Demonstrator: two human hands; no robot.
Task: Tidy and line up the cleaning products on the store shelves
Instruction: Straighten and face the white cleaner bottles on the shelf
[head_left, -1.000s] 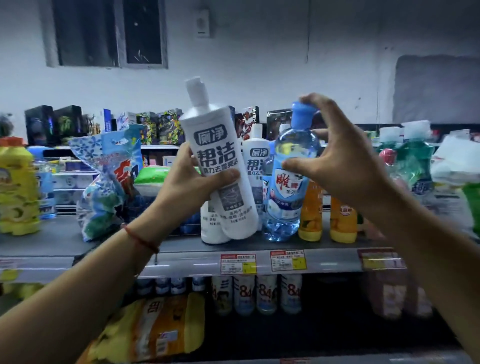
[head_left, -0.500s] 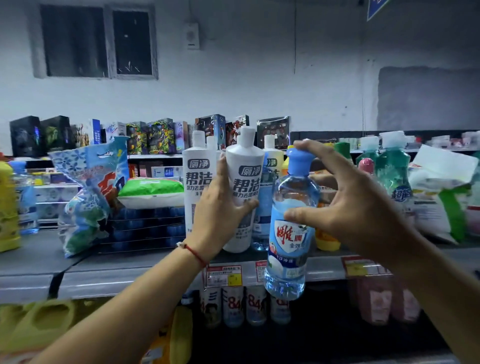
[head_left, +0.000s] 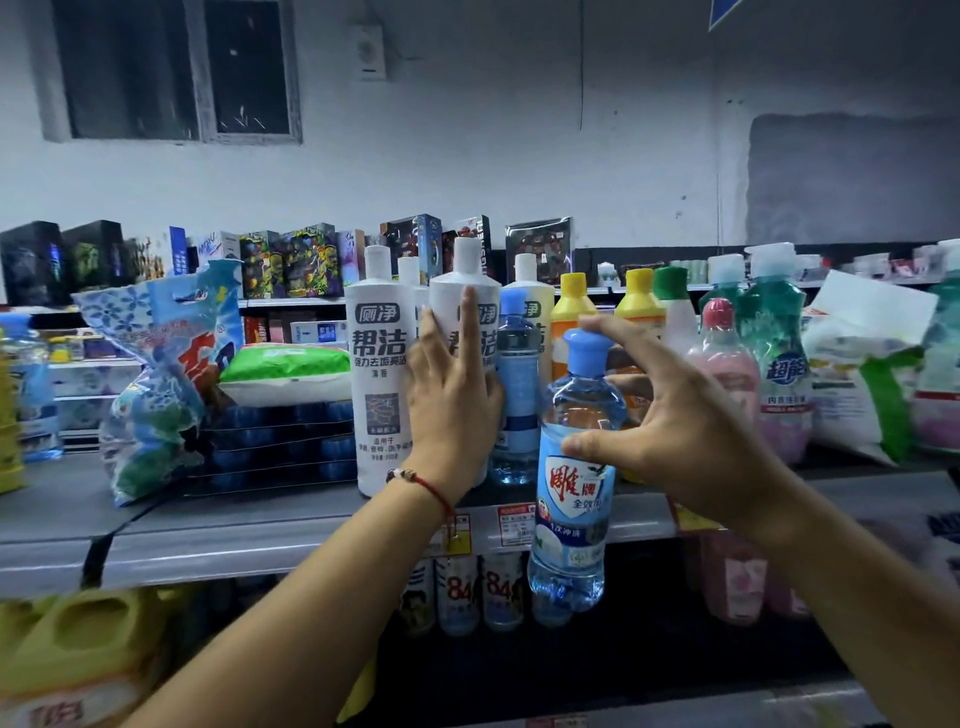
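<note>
Dim bluish indoor light, deep shadow under the shelf (head_left: 260, 540), wide-angle bending and blur at edges.

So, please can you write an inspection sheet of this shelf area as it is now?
Surface: grey shelf, price tags on its front edge.
Job's things: white bottles upright in a row; clear blue bottle held in front of the shelf edge.
Clutter: detergent bag leaning; green pack on stacked packs.
Hands: left hand rests flat on a white bottle; right hand grips the clear blue bottle.
Cables: nothing seen.
Surroundings: white wall, dark window.
</note>
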